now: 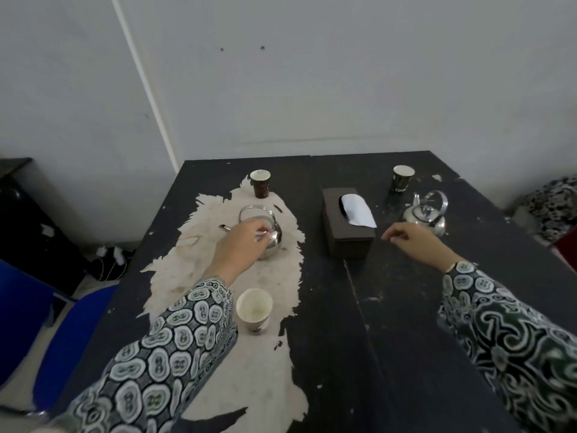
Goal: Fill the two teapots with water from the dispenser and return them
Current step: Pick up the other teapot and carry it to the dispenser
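I see a black table (390,323) set against a white wall (312,73), its far edge just behind two dark paper cups (260,183) and its left edge dropping toward a blue chair (46,323). A torn patch of pale bare wood (249,354) runs down the left half. The open stretch lies between the two sleeves, in front of the brown tissue box (348,228).

The left teapot (265,232), shiny rounded steel, sits on the pale patch with its spout pointing left and its hoop handle upright. My left hand (240,248) is over it, fingertips pinching the lid knob. The right teapot (426,215), same steel, stands right of the box, spout toward the far wall. My right hand (412,242) hovers just short of it, fingers loosely curled and holding nothing. A white cup (254,309) stands by my left wrist.
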